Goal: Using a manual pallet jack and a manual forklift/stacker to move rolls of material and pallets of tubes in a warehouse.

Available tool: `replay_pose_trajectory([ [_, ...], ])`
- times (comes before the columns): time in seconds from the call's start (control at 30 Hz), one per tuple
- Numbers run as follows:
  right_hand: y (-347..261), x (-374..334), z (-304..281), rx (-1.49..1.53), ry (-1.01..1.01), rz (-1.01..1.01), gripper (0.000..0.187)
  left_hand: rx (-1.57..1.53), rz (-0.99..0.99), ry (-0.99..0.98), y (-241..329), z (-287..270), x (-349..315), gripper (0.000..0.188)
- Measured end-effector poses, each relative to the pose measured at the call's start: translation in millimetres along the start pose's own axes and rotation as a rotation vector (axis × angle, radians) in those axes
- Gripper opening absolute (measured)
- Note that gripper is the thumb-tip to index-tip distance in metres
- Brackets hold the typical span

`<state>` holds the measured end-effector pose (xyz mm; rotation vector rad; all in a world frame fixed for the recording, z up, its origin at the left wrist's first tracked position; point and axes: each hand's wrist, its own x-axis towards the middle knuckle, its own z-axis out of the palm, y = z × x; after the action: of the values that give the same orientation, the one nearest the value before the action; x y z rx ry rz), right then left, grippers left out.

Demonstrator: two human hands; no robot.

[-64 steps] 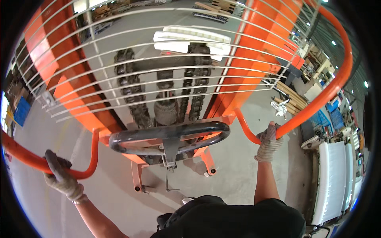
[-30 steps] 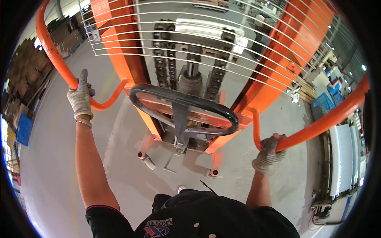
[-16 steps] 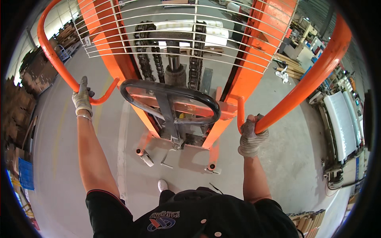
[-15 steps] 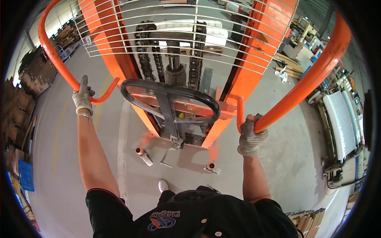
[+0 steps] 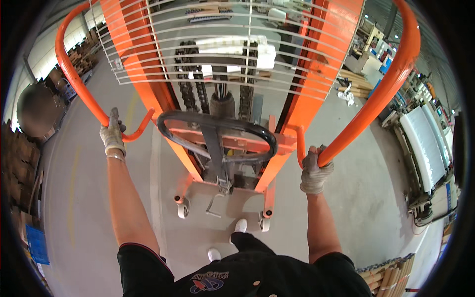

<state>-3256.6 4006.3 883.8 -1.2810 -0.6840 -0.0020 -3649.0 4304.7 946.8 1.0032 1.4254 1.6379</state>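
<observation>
An orange hand-pushed stacker truck (image 5: 326,44) stands upright in front of me. My gloved left hand (image 5: 113,132) is closed around its curved left handle (image 5: 81,84). On the other side, my gloved right hand (image 5: 315,173) wraps around the lower end of the right handle (image 5: 376,106). Between them is a black loop-shaped steering handle (image 5: 222,157), which neither hand touches. Behind a metal wire guard (image 5: 248,62) run the lifting chains (image 5: 187,91) and a central hydraulic cylinder (image 5: 221,106). White rolls (image 5: 262,55) show beyond the mast.
Two small casters (image 5: 183,208) sit at the truck's near feet, close to my white shoes (image 5: 241,225). Stacked brown cardboard (image 5: 20,158) and a blue crate (image 5: 37,244) line the left side. At right stands a machine with a white roll (image 5: 420,143); cardboard tubes (image 5: 388,279) lie lower right.
My feet have shifted, and two shoes show now where one did. The truck's casters have swivelled. The whole view has tilted slightly; both hands keep their grip on the handles.
</observation>
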Motion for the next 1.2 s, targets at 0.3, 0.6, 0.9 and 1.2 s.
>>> replay_pose_trajectory([
  [0.3, 3, 12, 2, 0.013, -0.016, 0.064, 0.017, -0.029, 0.053, 0.01, -5, -2, -12, 0.026],
  [0.6, -18, 53, 37, 0.059, -0.011, 0.242, 0.022, -0.071, 0.066, -0.026, -1, 4, -13, 0.028],
  [0.9, 9, 87, 40, 0.03, 0.039, 0.259, 0.02, -0.096, 0.122, -0.063, 1, -6, -21, 0.026],
  [1.2, 20, 104, 40, 0.051, 0.02, 0.249, 0.019, 0.029, 0.265, 0.035, -3, -23, -42, 0.028],
])
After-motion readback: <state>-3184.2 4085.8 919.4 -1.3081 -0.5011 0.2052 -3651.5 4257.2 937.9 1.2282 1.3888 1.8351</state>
